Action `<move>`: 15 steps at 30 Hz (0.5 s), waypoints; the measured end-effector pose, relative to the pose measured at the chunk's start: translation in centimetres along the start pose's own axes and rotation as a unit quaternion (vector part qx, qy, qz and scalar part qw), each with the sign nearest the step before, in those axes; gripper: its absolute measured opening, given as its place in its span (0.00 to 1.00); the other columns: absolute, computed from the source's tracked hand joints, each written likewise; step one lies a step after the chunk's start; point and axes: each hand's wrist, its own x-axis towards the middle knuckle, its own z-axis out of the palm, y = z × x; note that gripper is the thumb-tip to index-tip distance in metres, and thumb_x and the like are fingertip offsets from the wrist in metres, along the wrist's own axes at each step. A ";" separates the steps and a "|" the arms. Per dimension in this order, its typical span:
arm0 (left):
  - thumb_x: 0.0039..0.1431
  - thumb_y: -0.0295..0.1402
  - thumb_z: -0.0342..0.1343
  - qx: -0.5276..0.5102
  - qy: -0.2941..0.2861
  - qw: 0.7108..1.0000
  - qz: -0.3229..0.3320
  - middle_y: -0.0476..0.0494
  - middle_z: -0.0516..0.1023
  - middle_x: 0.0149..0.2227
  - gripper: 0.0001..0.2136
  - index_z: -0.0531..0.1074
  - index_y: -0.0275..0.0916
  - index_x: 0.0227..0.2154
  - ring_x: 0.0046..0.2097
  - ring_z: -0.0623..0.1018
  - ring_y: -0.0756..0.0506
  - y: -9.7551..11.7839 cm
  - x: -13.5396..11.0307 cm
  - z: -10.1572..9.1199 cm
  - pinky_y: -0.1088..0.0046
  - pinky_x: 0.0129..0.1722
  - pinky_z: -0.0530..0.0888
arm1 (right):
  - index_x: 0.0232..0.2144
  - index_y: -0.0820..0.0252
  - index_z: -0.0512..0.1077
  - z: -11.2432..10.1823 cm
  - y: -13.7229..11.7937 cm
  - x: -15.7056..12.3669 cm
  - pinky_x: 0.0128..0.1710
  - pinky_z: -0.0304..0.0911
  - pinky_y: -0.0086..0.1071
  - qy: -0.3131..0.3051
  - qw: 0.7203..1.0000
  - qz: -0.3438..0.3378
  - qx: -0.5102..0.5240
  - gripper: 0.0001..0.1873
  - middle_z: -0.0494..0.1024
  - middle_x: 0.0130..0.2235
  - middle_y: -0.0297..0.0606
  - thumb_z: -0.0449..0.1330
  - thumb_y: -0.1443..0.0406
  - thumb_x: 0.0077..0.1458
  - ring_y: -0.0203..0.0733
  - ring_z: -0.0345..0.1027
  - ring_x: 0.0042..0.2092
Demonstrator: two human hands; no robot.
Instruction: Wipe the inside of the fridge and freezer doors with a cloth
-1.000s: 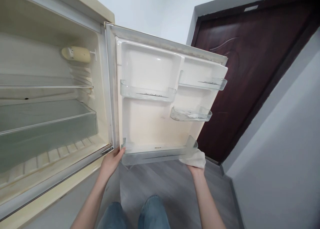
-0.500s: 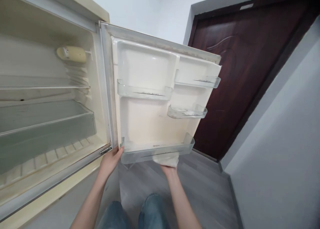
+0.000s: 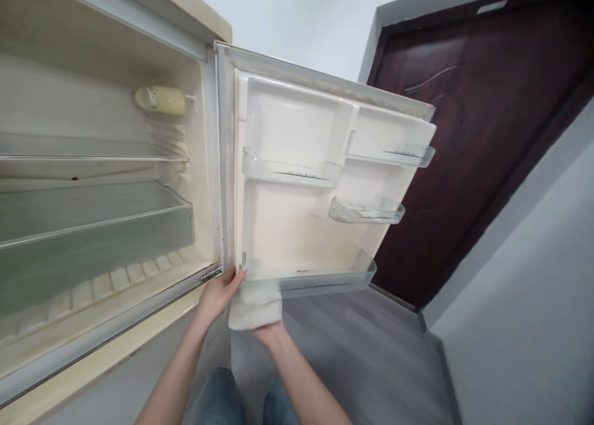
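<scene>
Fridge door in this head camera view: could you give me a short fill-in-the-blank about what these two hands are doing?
The bare right hand holds a soft white ____ against the clear plastic bottom door shelf.
The cream fridge door stands ____, with the bare left hand at its lower edge.
The person's legs show in blue ____.

Missing words: cloth; open; jeans.

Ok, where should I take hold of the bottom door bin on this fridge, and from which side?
Best, I'd judge, is the raised right end of the bottom door bin, approached from the right. That end stands up as a free wall, while the left end is crowded by the left hand and the white cloth held in the right hand.
</scene>
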 end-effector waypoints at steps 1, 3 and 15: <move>0.56 0.59 0.49 -0.040 -0.016 0.999 -0.012 0.34 0.84 0.51 0.28 0.81 0.41 0.42 0.58 0.79 0.32 -0.6 0.0 -0.6 0.55 0.59 0.72 | 0.28 0.61 0.73 -0.1 0.6 -0.4 0.44 0.71 0.40 0.007 1.000 0.013 0.011 0.12 0.79 0.29 0.39 0.55 0.62 0.58 0.43 0.76 0.41; 0.56 0.60 0.48 -0.137 -0.016 0.989 -0.055 0.31 0.80 0.58 0.33 0.78 0.37 0.49 0.61 0.76 0.34 -2.4 -0.2 -1.9 0.55 0.64 0.69 | 0.25 0.62 0.72 -0.5 1.5 -1.7 0.44 0.70 0.38 0.031 0.998 0.040 0.046 0.14 0.78 0.27 0.38 0.54 0.63 0.60 0.41 0.76 0.39; 0.54 0.64 0.47 -0.600 -0.121 0.707 -0.355 0.33 0.88 0.42 0.39 0.74 0.34 0.54 0.56 0.80 0.32 -11.1 -11.6 3.6 0.51 0.61 0.74 | 0.23 0.60 0.75 0.5 3.9 -7.6 0.40 0.71 0.43 -0.021 0.993 0.053 -0.103 0.13 0.80 0.28 0.44 0.61 0.55 0.47 0.49 0.76 0.38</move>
